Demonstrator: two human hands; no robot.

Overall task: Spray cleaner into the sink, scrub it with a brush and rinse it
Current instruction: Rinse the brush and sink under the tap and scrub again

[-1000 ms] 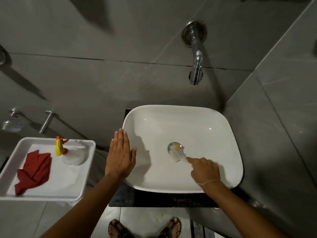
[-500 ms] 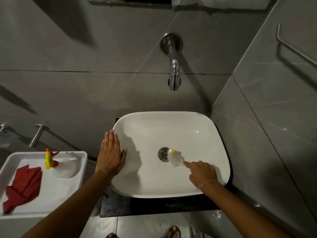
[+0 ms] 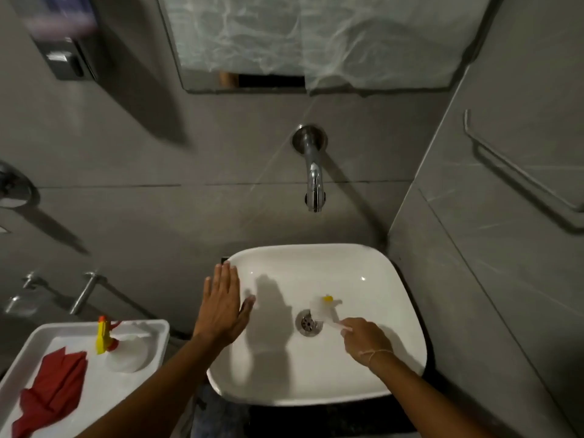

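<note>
A white square sink (image 3: pixel 363 263) sits below a chrome wall faucet (image 3: pixel 313 178). My right hand (image 3: pixel 366 339) grips a small white brush (image 3: pixel 325 311) with a yellow tip, its head blurred just right of the metal drain (image 3: pixel 308 322). My left hand (image 3: pixel 222 306) lies flat with fingers spread on the sink's left rim, holding nothing. A white spray bottle (image 3: pixel 124 352) with a yellow and red trigger lies in the white tray (image 3: pixel 158 330) at the lower left.
A red cloth (image 3: pixel 52 393) lies in the tray. A grey tiled wall stands close on the right with a metal bar (image 3: pixel 518 172). A covered mirror (image 3: pixel 316 42) and a dispenser (image 3: pixel 66 61) hang on the back wall.
The brush head has moved from the drain's left side across to its upper right. My view has tilted up, so the sink sits lower in frame. My left hand stays on the rim.
</note>
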